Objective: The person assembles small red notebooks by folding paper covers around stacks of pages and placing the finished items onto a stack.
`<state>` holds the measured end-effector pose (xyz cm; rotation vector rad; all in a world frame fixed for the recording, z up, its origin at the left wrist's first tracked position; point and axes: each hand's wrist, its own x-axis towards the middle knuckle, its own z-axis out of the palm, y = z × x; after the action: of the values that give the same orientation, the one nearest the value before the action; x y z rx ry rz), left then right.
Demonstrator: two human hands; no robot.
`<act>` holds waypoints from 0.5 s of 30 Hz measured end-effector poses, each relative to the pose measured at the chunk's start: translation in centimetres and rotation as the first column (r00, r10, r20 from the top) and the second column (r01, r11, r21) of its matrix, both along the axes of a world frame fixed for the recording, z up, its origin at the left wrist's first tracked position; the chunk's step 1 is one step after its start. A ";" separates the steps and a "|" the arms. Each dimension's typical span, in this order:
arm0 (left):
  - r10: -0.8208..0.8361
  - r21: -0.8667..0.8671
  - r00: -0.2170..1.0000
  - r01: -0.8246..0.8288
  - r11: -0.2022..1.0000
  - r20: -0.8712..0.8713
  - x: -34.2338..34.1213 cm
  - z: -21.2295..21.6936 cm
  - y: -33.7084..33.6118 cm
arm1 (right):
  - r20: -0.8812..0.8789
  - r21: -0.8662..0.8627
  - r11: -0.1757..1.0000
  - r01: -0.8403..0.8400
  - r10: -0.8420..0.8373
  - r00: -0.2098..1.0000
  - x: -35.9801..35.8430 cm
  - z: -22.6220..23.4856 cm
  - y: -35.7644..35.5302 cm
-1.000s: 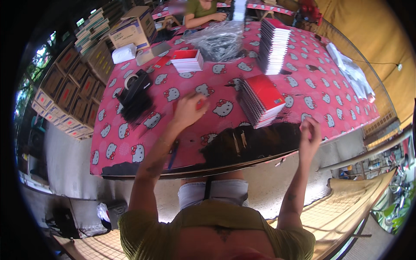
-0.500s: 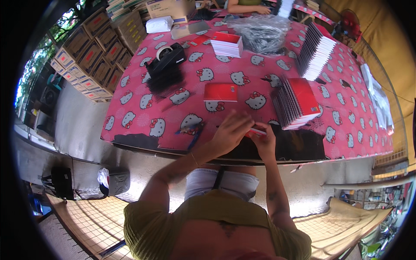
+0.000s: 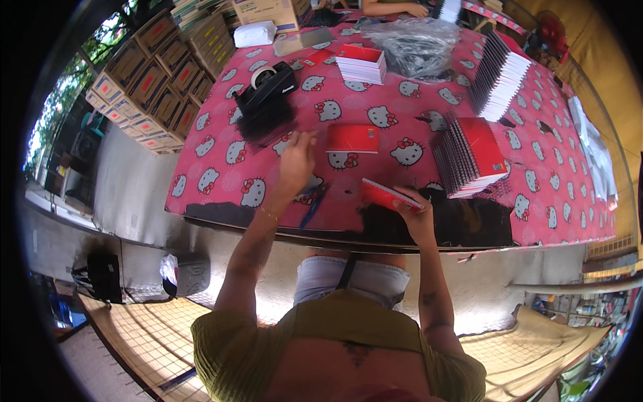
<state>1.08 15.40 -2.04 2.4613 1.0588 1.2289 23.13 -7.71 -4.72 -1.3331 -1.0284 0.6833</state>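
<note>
My right hand (image 3: 416, 214) grips a small red notebook (image 3: 385, 195) by its right end, tilted just above the table's near edge. To its left, my left hand (image 3: 297, 164) is stretched forward, its fingers drawn together beside a pile of thin black binding coils (image 3: 266, 123). Whatever is between those fingers is hidden. Another red notebook (image 3: 353, 139) lies flat beyond my hands. Close to my left forearm is a blue-handled tool (image 3: 312, 206), perhaps pliers. On the right stands a stack of coil-bound red notebooks (image 3: 469, 157).
A black tape dispenser (image 3: 268, 87) sits behind the coils. Farther back are a red-topped notebook stack (image 3: 362, 63), clear plastic wrap (image 3: 415, 47) and a tall bound stack (image 3: 499, 77). Cartons (image 3: 144, 87) are piled left of the pink table. Another person's arm (image 3: 395, 8) rests at the far edge.
My left hand has left the notebook and moved forward and left to the coils. The notebook stays in my right hand, now more visible. The whole view has shifted slightly.
</note>
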 end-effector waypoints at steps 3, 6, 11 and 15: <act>-0.362 -0.164 0.915 0.391 0.906 0.177 1.6 2.6 -6.6 | 0.050 0.020 1.000 0.002 -0.003 0.999 -0.2 -0.2 -0.3; -0.371 -0.359 0.914 0.406 0.841 0.165 1.6 3.0 -9.8 | 0.057 0.034 0.999 -0.007 0.005 0.998 0.0 -0.3 -0.2; -0.364 -0.328 0.912 0.409 0.852 0.192 1.9 1.6 -9.0 | 0.041 0.011 1.000 -0.005 0.005 0.999 0.0 -0.2 -0.2; -0.376 -0.370 0.912 0.410 0.833 0.164 1.6 1.6 -8.7 | 0.034 0.004 1.000 0.011 -0.011 0.999 -0.3 0.1 -0.1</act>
<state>2.66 6.71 -0.47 2.1421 0.6469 0.8748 22.83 -7.79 -4.63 -1.3508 -1.0480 0.6520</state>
